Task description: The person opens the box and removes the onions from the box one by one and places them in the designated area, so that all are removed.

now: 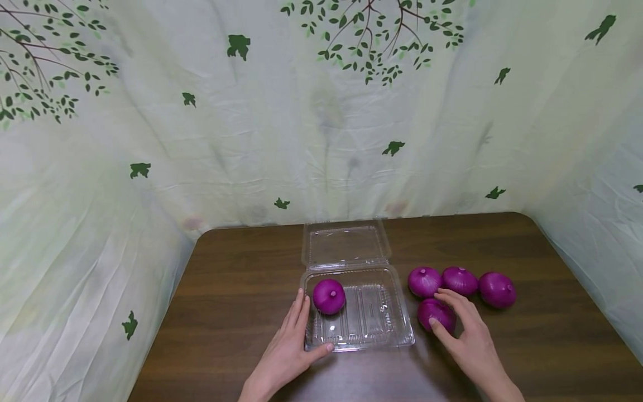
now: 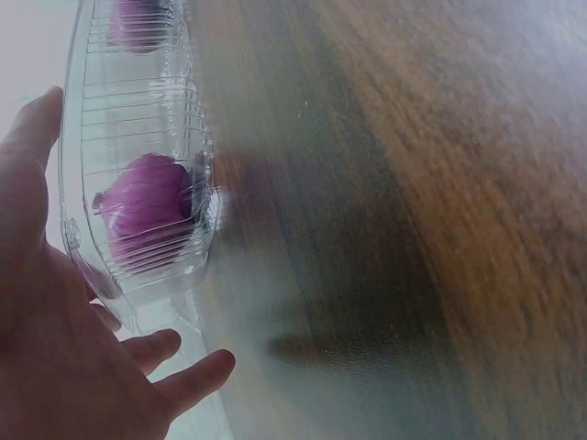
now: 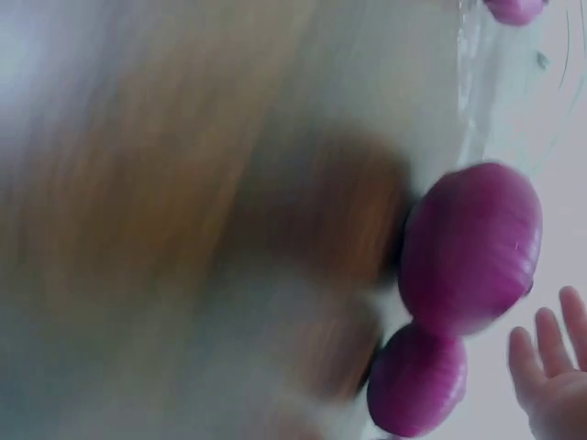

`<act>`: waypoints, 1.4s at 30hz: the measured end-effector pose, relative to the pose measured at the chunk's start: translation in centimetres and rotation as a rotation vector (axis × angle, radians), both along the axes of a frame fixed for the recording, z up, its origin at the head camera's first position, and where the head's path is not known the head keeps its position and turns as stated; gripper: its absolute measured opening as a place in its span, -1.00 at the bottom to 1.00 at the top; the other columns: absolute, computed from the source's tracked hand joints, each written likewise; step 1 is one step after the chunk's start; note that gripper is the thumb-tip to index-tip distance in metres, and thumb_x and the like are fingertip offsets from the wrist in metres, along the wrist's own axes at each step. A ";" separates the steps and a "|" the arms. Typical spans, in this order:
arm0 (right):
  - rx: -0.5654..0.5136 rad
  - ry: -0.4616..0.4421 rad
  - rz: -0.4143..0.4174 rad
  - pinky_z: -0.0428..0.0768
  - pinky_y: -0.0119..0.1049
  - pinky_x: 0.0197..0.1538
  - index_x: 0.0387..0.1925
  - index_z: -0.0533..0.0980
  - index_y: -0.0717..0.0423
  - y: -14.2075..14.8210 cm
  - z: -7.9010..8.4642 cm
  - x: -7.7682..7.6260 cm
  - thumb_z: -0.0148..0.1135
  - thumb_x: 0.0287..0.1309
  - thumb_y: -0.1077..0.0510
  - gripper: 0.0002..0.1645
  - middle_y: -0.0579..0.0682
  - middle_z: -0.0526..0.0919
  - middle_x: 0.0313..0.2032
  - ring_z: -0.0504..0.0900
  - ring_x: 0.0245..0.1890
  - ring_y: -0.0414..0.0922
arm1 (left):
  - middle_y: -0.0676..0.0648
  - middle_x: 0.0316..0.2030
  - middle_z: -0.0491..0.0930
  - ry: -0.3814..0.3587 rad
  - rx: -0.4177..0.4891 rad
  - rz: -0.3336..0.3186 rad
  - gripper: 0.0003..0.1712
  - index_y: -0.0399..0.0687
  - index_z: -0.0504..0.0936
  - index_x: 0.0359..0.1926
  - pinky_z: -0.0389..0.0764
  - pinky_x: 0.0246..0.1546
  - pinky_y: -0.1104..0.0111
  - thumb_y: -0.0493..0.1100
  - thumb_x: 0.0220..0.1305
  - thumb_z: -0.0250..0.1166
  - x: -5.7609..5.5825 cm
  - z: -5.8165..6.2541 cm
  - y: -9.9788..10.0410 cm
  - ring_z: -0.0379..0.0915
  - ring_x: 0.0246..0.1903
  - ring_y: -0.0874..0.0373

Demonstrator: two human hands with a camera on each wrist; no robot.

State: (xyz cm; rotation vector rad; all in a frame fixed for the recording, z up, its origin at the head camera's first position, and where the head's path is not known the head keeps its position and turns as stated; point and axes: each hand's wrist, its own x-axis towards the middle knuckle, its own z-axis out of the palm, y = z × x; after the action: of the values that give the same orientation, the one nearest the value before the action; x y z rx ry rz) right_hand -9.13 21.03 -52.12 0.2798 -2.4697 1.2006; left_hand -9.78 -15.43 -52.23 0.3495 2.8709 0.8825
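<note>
A red onion (image 1: 329, 296) sits in the left part of an open clear plastic clamshell box (image 1: 397, 335). My left hand (image 1: 287, 340) lies along the box's left side, its thumb at the near rim; the left wrist view shows its fingers (image 2: 197, 380) extended. My right hand (image 1: 469, 338) reaches over another red onion (image 1: 431, 315), right of the box. Its thumb and fingers are spread about this onion. In the blurred right wrist view, the visible fingers (image 3: 548, 341) stand apart from the large red onion (image 3: 472, 247).
Three more red onions lie in a row behind the right hand: left (image 1: 424, 282), middle (image 1: 459, 280) and right (image 1: 497, 290). The box's lid (image 1: 346, 245) is folded back toward the patterned curtain (image 1: 301, 111). All rest on a brown wooden table (image 1: 226, 290).
</note>
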 end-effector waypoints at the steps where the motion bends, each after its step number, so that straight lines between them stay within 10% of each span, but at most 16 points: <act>1: -0.016 0.022 0.009 0.14 -0.61 0.24 0.15 0.53 0.07 -0.3 0.0 0.0 0.46 0.03 0.31 -0.41 0.04 0.49 0.22 0.34 0.26 -0.17 | 0.07 0.56 -0.37 0.001 0.000 0.000 0.28 -0.01 -0.14 0.58 0.15 0.27 -0.22 0.42 0.08 0.33 0.0 0.0 0.0 -0.24 0.50 -0.07; 34: -0.052 0.047 0.280 0.24 -0.52 0.27 0.24 0.47 -0.07 -7.3 0.2 -1.6 0.38 0.10 0.31 -0.35 -0.05 0.52 0.19 0.44 0.22 -0.11 | 0.05 0.56 -0.35 0.031 0.001 -0.005 0.27 -0.02 -0.13 0.58 0.16 0.29 -0.17 0.42 0.09 0.33 0.0 -0.2 -0.1 -0.22 0.49 -0.06; 42: 0.011 -0.055 0.298 0.40 -0.05 0.26 0.30 0.38 -0.24 -9.2 0.2 -2.6 0.39 0.13 0.25 -0.27 -0.12 0.46 0.25 0.37 0.29 -0.16 | 0.00 0.56 -0.30 0.050 0.014 -0.006 0.26 -0.06 -0.09 0.57 0.19 0.26 -0.20 0.41 0.08 0.34 0.0 -0.3 -0.2 -0.18 0.48 -0.11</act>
State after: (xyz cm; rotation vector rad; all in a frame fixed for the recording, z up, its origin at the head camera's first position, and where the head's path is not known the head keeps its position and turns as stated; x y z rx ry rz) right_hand -11.75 11.87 -51.88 0.6447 -2.5469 1.3258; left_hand -9.81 -15.58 -52.56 0.3866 2.9085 0.9055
